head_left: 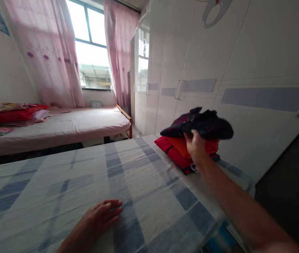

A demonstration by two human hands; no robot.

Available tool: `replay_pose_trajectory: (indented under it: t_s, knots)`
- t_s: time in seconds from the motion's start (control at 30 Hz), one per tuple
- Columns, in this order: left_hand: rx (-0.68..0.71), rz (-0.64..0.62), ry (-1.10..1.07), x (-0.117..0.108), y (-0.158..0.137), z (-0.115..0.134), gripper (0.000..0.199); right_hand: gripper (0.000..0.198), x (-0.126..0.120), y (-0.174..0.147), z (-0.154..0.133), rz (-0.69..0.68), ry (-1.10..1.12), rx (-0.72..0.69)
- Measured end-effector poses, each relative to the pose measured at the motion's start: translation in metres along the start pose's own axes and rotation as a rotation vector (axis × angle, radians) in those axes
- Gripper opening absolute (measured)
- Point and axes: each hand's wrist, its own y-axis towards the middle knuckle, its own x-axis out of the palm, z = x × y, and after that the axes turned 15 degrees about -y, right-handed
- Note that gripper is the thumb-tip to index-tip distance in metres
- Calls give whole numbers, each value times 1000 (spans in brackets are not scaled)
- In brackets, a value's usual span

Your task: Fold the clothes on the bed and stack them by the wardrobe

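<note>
My right hand [196, 146] reaches to the far right part of the bed and grips a folded dark plaid shirt [204, 124] by its near edge, thumb on top. Directly beneath the shirt lies a pile of folded red clothes [174, 151] with black trim. Whether the shirt rests on the pile or is held just above it, I cannot tell. Nearer to me, my left hand [103, 214] is over the blue and white checked sheet [86, 182], its fingers loosely stretched and nothing in it.
White wardrobe doors [188, 52] with metal handles rise along the right side. Beyond the bed stands a second bed [86, 124] under the window, with red bedding [15, 114] at its left end and a small clock [96, 104]. Pink curtains [44, 52] hang at the window.
</note>
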Motion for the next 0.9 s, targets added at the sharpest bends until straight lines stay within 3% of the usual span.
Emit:
replay_pose_trajectory:
  t_s: [0.1,0.23,0.3,0.4,0.47,0.53,0.7,0.9]
  knots:
    - [6,-5,6,-3,1,-1,16,18,-25,-29,46,90,55,170]
    - [64,-33,49,-5,3,-2,21,11,-40,-65,63,20,93,316]
    - [188,-6,196,-5,4,0,23,15,-38,-89,62,-123,91,403]
    - [475,97,553,-8,9,4,21,20,-20,-122,66,-498,10,471]
    - [651,127,733,-14,14,6,21,17,0,-137,74,-700,-140,394]
    - [758,120,842,-21,19,7,24,14,22,-143,86,-772,-275,282]
    - [777,93,1047,-40,32,6,28,14,61,-142,121,-781,-413,91]
    - [931,71,1452,-62,45,4,34,18,61,-145,137,-820,-541,-167]
